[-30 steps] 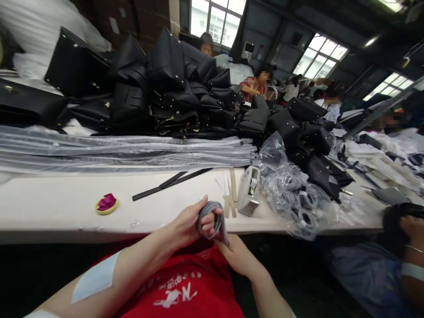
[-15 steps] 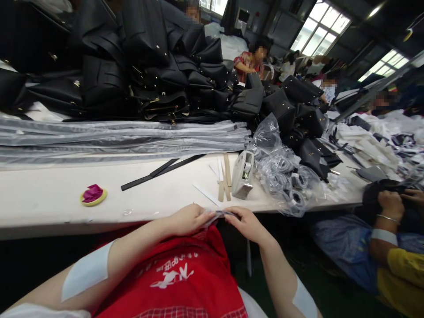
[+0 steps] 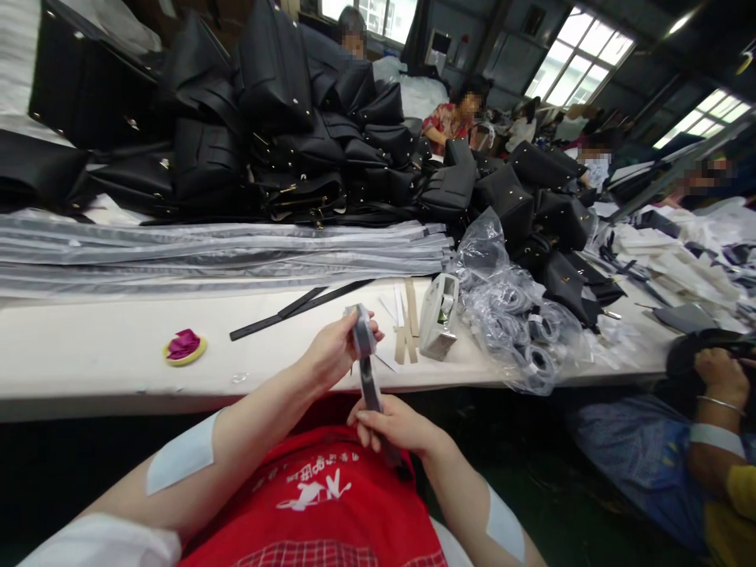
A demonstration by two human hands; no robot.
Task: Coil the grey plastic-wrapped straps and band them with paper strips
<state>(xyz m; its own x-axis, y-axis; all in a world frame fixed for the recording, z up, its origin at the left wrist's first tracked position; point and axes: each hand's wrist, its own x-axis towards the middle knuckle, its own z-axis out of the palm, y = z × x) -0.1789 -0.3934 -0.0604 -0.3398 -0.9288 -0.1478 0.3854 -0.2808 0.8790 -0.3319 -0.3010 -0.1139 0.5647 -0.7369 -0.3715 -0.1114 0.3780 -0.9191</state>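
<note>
My left hand (image 3: 334, 346) is closed around the upper, looped part of a dark strap (image 3: 370, 384) that has a greyish, film-like covering. Lower down, close to the red apron (image 3: 313, 512), my right hand (image 3: 390, 421) pinches the same strap between thumb and fingers. Between the two hands the strap runs taut and nearly upright, over the table's front edge. Its lower end fades into shadow by the apron. Just right of my left hand lie thin beige and white strips (image 3: 412, 315), beside a tape dispenser (image 3: 440, 316).
Long grey film-covered straps (image 3: 236, 256) lie across the white table (image 3: 106, 339), with piled black bags (image 3: 272, 71) behind. Two black strips (image 3: 295, 311), a yellow-rimmed dish with magenta cloth (image 3: 184, 346) and a clear bag of rolls (image 3: 508, 315) are there too. A co-worker's hand (image 3: 720, 374) is at right.
My left hand has risen from the table edge with the strap's looped part. My right hand has moved slightly down and left, and the strap is now stretched upright between them.
</note>
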